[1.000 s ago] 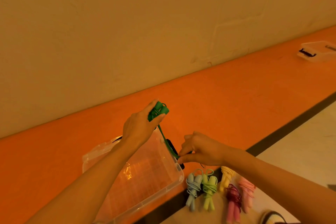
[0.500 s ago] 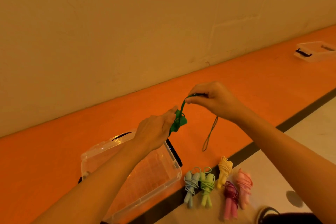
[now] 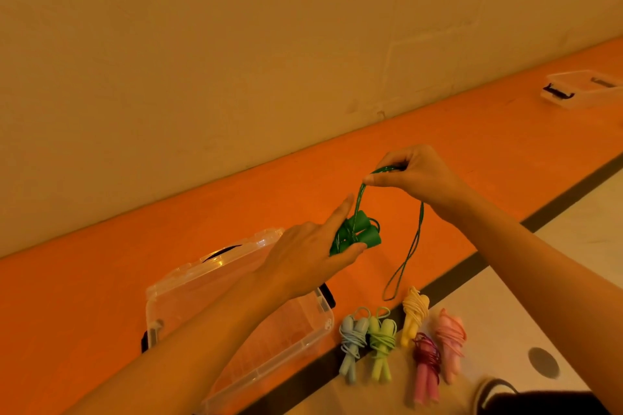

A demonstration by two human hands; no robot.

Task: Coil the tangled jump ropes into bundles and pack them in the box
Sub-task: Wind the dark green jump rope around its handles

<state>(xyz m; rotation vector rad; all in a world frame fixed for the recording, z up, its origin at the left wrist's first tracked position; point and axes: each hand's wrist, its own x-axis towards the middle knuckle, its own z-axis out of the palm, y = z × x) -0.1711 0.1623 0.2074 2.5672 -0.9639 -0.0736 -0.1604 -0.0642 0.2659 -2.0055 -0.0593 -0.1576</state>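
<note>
Step in hand: winding green jump rope [image 3: 352,234], frame centre. Left grip [image 3: 310,259] clamps paired handles [image 3: 367,236]. Right grip [image 3: 418,177], at 1 o'clock, pinches cord [image 3: 384,170], slack dangling. Next, likely: wrap slack round handles, tuck end. Box [image 3: 188,280] at 7 o'clock; five coiled bundles [image 3: 381,340] at 5 o'clock.

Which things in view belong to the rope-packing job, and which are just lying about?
Job: green jump rope, cord hanging loose; clear box; coiled bundles beside the box: blue, light green, yellow, magenta, pink.

Lying about: second clear container, far along the orange strip; shoe at the bottom edge.
</note>
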